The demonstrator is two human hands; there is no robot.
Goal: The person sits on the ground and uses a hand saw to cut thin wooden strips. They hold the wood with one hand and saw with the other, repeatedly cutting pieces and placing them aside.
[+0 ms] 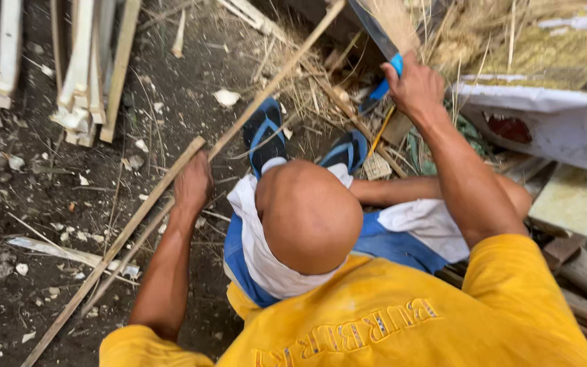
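Careful: your right hand (416, 87) grips the blue-handled blade (375, 30) raised, your left hand (193, 185) clamps the bamboo strip (239, 126). A glancing chop could hit your fingers or sandalled feet (264, 136).

1. I see my shirt (402, 319) in bright yellow with pale lettering.
2. The shorts (388, 245) are blue with white panels.
3. My sandals (266, 136) are black with blue straps.
4. The blade's handle (385, 81) is bright blue.
5. The bamboo strips (157, 197) are tan; the ground (28, 204) is dark brown.
6. The sheet (545, 115) at the ground's right edge looks white, possibly with a red patch.
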